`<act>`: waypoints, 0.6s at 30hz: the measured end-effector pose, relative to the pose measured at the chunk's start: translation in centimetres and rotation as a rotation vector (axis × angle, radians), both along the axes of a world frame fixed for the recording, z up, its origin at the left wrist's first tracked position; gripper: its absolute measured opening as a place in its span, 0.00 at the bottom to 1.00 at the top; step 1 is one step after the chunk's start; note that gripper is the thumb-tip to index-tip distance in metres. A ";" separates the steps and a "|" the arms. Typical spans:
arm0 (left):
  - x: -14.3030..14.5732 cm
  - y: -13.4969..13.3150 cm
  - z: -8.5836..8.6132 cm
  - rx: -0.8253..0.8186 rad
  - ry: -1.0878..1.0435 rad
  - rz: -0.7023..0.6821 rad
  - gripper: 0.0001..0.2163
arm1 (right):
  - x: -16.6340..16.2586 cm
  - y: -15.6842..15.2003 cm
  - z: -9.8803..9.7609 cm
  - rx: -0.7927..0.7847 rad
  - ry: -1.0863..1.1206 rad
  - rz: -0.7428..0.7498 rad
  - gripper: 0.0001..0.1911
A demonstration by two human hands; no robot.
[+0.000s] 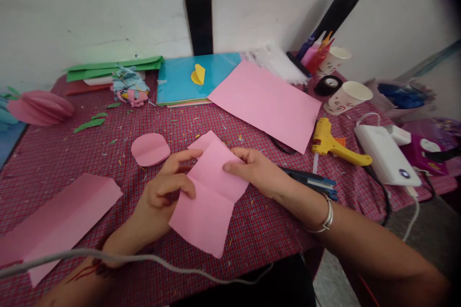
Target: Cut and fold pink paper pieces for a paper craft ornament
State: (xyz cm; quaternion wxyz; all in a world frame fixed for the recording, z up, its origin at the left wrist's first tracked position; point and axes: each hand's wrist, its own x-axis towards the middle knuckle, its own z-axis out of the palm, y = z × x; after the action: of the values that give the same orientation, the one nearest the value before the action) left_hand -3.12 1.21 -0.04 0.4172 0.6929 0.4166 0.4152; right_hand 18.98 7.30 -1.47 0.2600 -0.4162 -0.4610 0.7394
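Note:
A creased pink sheet of paper [209, 211] is held up between my two hands over the front of the table. My left hand [167, 192] grips its left edge, thumb on the face and other fingers partly behind it. At the upper right edge my right hand [252, 168] pinches the paper with the thumb on top. Behind it shows another pink flap [205, 141]; I cannot tell if it is the same sheet. A folded pink paper circle [150, 149] lies just beyond my left hand. Further left is a long folded pink strip [68, 220].
A large pink sheet [266, 103] lies partly over a blue folder [180, 76]. Right of it are a yellow glue gun [333, 144], a stapler-like blue tool [313, 182], paper cups [347, 98] and a white power bank [387, 156]. A white cable [169, 264] crosses in front.

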 end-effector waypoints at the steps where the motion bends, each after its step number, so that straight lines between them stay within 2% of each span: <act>1: 0.0 0.0 -0.1 -0.009 -0.020 -0.014 0.09 | 0.0 0.0 0.0 -0.005 0.006 -0.004 0.13; 8: -0.2 0.2 -0.4 -0.003 -0.076 -0.066 0.09 | 0.0 0.0 -0.2 -0.022 0.031 -0.004 0.13; 18: -0.3 0.2 -0.3 -0.059 -0.070 -0.008 0.09 | 0.0 0.0 -0.1 -0.012 0.057 -0.004 0.12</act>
State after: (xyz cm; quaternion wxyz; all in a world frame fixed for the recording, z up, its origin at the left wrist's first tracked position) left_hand -3.38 1.42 -0.31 0.4533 0.6669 0.4111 0.4252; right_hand 18.99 7.33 -1.55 0.2717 -0.3976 -0.4480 0.7533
